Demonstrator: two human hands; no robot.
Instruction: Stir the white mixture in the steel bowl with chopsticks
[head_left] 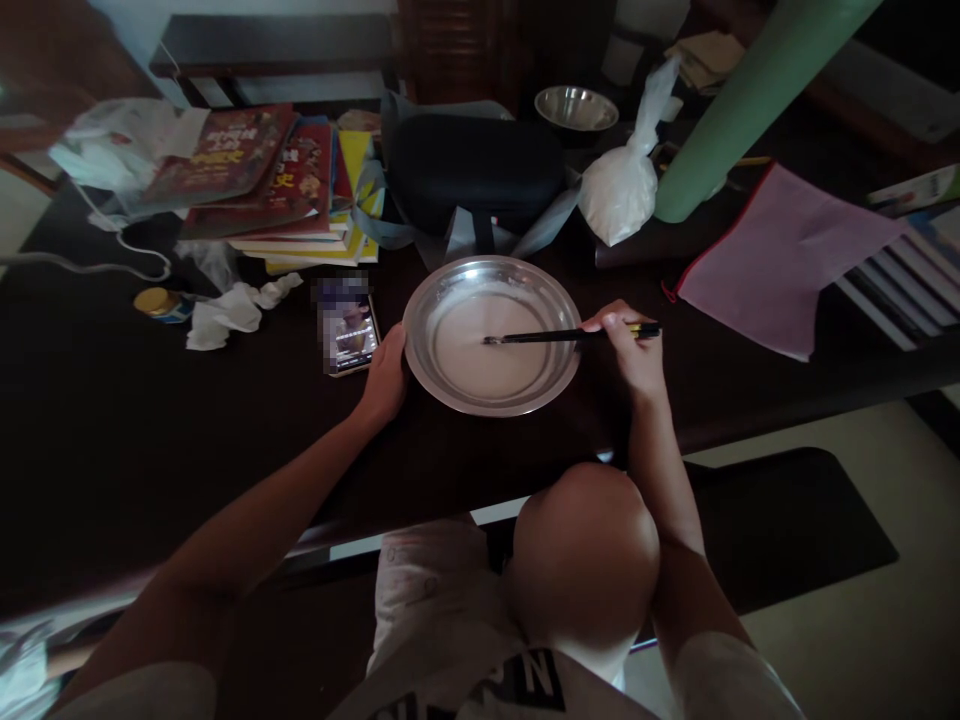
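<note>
Both hands are busy: right hand (626, 345) pinches the chopsticks (562, 336), lying crosswise with tips leftward in the batter; left hand (386, 375) cups the bowl (450, 390) rim.

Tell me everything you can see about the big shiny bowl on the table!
The metal bowl is round, wide and shallow, and looks like shiny steel. It sits upright on the dark table, with pale, whitish batter covering its bottom. The left hand rests against its left rim. The right hand holds dark chopsticks whose tips dip into the batter near the middle.
</note>
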